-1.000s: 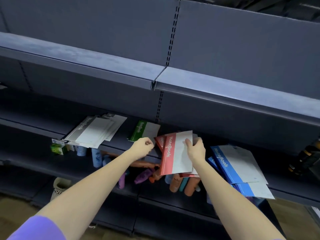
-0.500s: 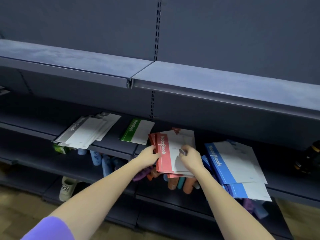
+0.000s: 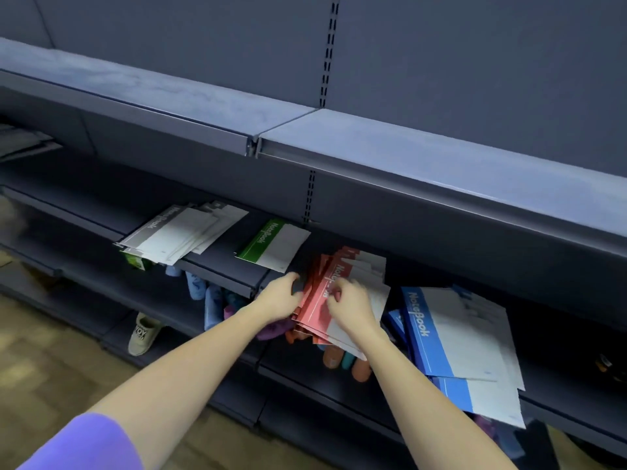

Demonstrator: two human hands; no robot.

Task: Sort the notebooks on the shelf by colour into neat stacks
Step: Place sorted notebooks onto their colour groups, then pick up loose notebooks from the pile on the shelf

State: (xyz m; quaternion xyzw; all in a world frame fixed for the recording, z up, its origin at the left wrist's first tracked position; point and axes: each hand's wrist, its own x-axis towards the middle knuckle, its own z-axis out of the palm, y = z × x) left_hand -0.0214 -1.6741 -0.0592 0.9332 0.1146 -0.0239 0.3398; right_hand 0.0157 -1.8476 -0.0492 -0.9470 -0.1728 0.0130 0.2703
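Left hand [image 3: 281, 295]: grips the left edge of the red notebooks [image 3: 317, 310].
Right hand [image 3: 351, 301]: fingers curled, pinching the top red cover.
Shelf [image 3: 220, 266]: bears the stack.

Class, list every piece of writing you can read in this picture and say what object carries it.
"NoteBook": green notebook.
"NoteBook": top blue notebook.
"NoteBook": top grey notebook, faint.
"Note...": top red notebook, the rest hidden by the right hand.
"YOY": shoe on the lower shelf; smaller print below it is blurred.
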